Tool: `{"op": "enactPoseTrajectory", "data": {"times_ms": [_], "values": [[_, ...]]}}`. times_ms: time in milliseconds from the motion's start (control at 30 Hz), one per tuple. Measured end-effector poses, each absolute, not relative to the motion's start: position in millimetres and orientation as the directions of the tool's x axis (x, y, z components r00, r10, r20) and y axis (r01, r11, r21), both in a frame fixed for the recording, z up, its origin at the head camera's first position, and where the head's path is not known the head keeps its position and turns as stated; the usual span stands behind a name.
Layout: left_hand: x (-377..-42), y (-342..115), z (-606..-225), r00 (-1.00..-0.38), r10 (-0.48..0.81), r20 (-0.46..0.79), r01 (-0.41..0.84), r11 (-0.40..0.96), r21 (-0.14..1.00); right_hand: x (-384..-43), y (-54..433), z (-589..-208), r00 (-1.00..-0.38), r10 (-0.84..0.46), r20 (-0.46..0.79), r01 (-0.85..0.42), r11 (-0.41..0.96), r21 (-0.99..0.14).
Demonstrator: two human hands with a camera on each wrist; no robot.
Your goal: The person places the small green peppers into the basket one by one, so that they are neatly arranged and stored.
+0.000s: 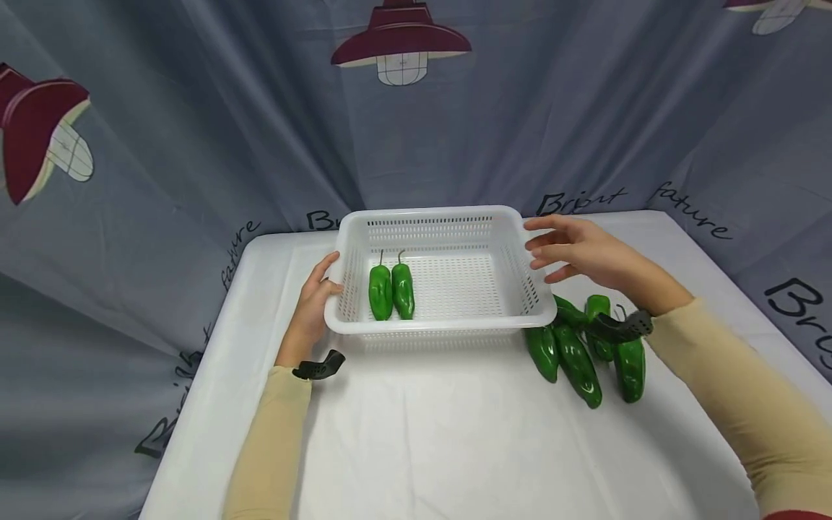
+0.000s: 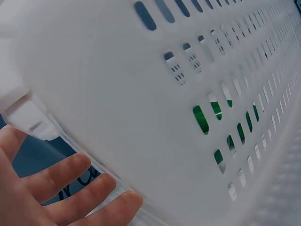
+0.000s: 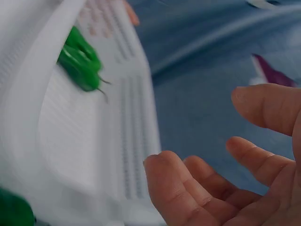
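A white perforated plastic basket stands toward the back of the white-covered table. Two green peppers lie side by side in its left part, stems pointing to the back. At the basket's left end is my left hand; in the left wrist view its fingers stretch loosely along the outer edge. My right hand hovers beside the right end, fingers spread and slightly bent, nothing between them. In the right wrist view its fingertips overlap the basket's edge.
Several more green peppers lie in a pile at the basket's front right corner, below the right forearm, partly covered by the rim and wrist strap. A grey curtain with printed red lamps hangs behind the table.
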State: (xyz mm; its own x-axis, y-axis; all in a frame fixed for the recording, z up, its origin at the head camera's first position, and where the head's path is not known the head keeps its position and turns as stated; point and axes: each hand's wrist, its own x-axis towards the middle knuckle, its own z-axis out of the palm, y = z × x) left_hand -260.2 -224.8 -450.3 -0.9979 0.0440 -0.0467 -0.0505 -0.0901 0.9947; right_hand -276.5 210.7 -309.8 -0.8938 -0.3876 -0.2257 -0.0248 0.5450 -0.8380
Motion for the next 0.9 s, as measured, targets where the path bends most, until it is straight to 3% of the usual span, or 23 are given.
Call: {"op": "enactPoseTrajectory", "data": {"times_ms": [267, 667, 900], "values": [[-261.6, -225.8, -449.5, -0.998, 0.050, -0.040, -0.044, -0.077, 0.996, -243.6, 293.3, -341.2, -0.944, -0.309, -0.113, -0.054, 0.483, -0.874], [-260.7, -225.0, -448.9, -0.998, 0.040, -0.039, -0.042, -0.072, 0.997, -219.4, 356.3, -389.1, -0.949, -0.278, -0.147, 0.070, 0.270, -0.960], [-261.0, -225.2, -450.8, -0.998, 0.043, -0.048, -0.051, -0.080, 0.996, -210.2, 371.2, -411.1, -0.953, -0.220, -0.210, 0.136, 0.310, -0.941]]}}
